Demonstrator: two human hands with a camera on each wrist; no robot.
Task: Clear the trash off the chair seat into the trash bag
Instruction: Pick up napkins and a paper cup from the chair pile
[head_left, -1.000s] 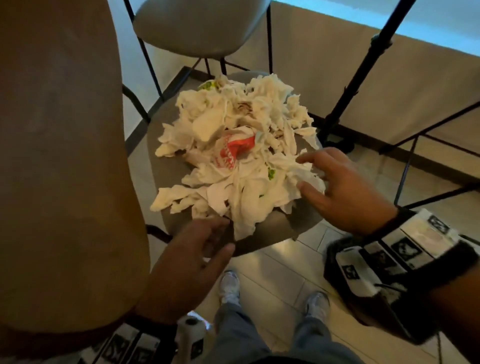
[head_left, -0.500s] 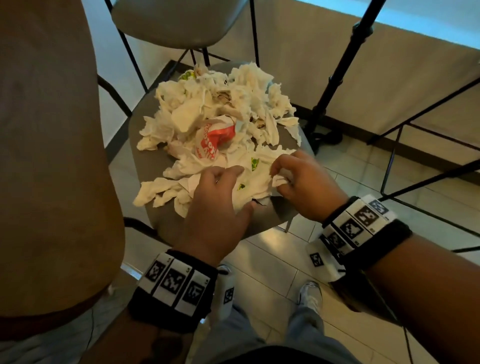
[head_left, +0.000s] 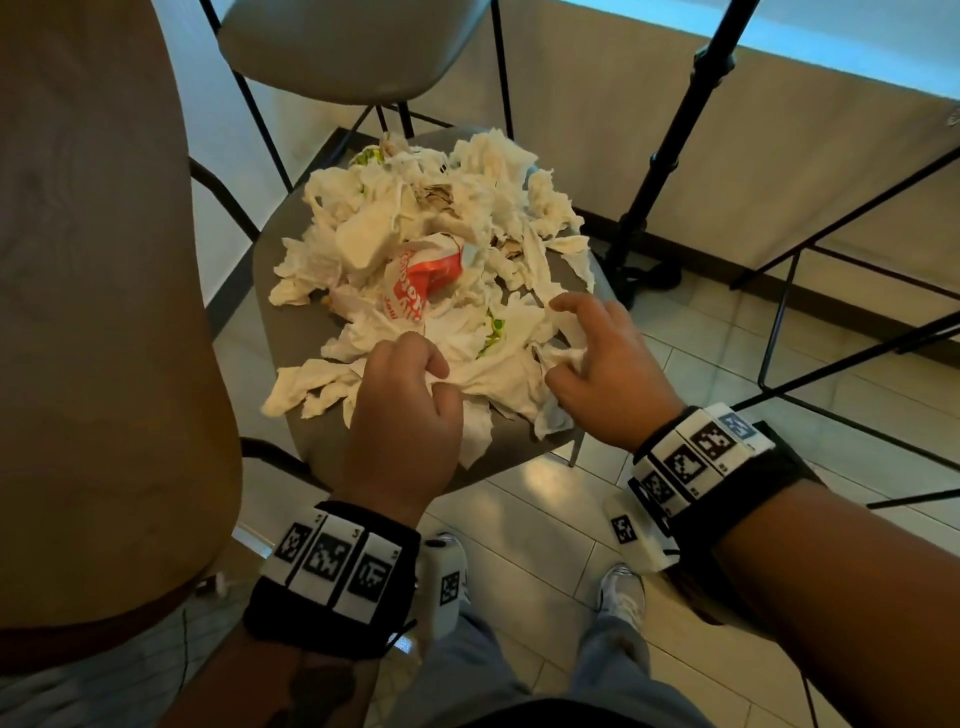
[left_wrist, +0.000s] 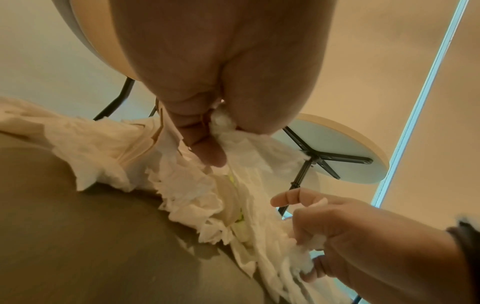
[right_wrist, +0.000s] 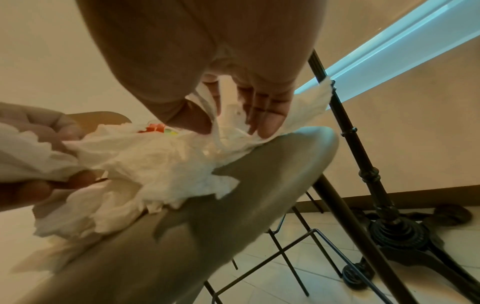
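A heap of crumpled white paper tissues (head_left: 467, 218) with a red-and-white wrapper (head_left: 421, 278) in its middle covers the grey chair seat (head_left: 291, 291). My left hand (head_left: 410, 384) sits at the heap's near edge and pinches a bunch of tissue (left_wrist: 228, 131) between thumb and curled fingers. My right hand (head_left: 592, 353), at the heap's near right corner, curls its fingers round more tissue (right_wrist: 233, 123). The seat (right_wrist: 233, 205) shows bare under both hands. No trash bag is in view.
A wooden chair back (head_left: 93, 312) fills the left side. A second grey chair (head_left: 343, 47) stands behind the seat. A black tripod pole (head_left: 670, 156) and thin black metal frames (head_left: 831, 218) stand at the right. My feet (head_left: 621, 587) are on the tiled floor below.
Both hands came in from the sides of the seat onto the near edge of the heap and closed on tissue. The near tissues have bunched up between them.
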